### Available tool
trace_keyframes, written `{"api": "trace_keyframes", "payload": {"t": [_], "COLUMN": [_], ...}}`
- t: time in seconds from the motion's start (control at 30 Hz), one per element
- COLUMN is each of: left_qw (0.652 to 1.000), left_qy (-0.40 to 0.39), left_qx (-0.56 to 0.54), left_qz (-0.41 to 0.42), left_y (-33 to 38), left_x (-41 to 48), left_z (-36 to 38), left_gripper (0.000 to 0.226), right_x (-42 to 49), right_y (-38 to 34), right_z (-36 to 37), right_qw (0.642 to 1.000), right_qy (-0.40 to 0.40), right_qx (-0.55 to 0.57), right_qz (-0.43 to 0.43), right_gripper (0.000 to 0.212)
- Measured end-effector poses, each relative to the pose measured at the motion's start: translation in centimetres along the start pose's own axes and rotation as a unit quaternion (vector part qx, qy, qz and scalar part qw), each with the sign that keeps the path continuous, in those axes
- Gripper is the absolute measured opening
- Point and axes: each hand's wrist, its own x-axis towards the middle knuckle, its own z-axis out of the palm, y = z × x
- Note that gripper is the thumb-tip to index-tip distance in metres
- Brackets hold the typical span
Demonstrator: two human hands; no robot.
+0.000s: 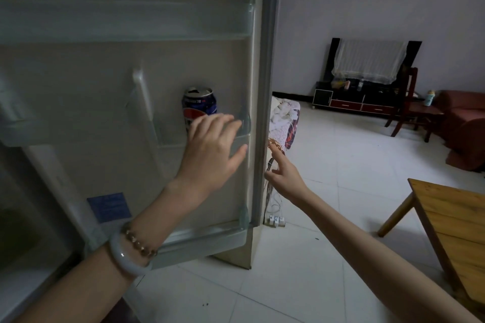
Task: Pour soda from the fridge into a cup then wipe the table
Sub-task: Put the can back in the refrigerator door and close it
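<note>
Head view: a blue aluminium soda can with a red-and-white logo (200, 105) stands upright, long axis vertical, in the clear plastic shelf (242, 136) low on the inside of the open white fridge door (105, 81). Its top looks already opened.

The left hand (212, 152), wearing a pale bangle (123, 257) at the wrist, is by far the nearer. It is spread wide in front of the can with straight fingers and holds nothing. The can lies just above and beyond the fingertips, so the grasp probably calls for a short reach forward and a wrap round its side.

The right hand (284, 176) is at the door's outer edge with the index finger raised. Its other fingers are hidden, so I cannot tell whether it grips the edge.

The can's lower half is covered by the left hand and the shelf rail. Whether the fingers touch it is unclear. The wooden table (459, 217) is cut off at the right, and no cup shows.
</note>
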Motion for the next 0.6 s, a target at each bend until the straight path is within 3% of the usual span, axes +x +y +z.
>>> {"api": "trace_keyframes", "payload": {"t": [0.17,0.6], "left_qw": [0.995,0.979], "left_qy": [-0.077,-0.049], "left_qx": [0.062,0.142], "left_qz": [-0.018,-0.136], "left_y": [2.4,7.4], "left_x": [-0.4,-2.6], "left_z": [2.2,1.2], "left_gripper": [0.051,0.044], "right_x": [-0.3,-3.0], "right_y": [-0.2,2.2], "right_z": [-2.9,-7.5], "right_qw": [0.999,0.981], "right_qy": [-0.021,-0.116], "right_qx": [-0.016,-0.058], "right_qz": [-0.046,-0.145], "right_gripper": [0.071,0.073]}}
